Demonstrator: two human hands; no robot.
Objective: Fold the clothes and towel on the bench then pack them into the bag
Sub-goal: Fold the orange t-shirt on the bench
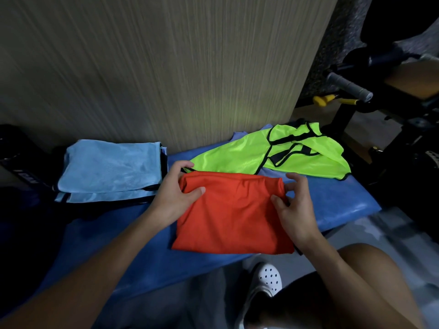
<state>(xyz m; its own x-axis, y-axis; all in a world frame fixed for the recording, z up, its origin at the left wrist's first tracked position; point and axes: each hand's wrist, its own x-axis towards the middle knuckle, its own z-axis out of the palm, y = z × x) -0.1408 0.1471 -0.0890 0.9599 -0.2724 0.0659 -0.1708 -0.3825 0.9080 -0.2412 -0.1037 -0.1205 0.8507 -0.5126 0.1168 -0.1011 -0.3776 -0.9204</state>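
Our knee (370,269) and white shoe (268,279) sit just below the front edge of the bench (118,233), which shows bare blue padding left of the folded orange shirt (232,214). Our left hand (175,193) grips its far left corner and our right hand (294,205) pinches the far right one. Just behind lies the green vest (237,153), with the light blue cloth (109,169) to the left against the wall.

ribbed wood-grain wall panel (166,67) behind, dark speckled surface (342,43) to its right, black gym machine frame (342,119), grey ribbed handle (348,85), yellow knob (323,100), tan pad (418,77), white perforated clog (268,279) on the floor below
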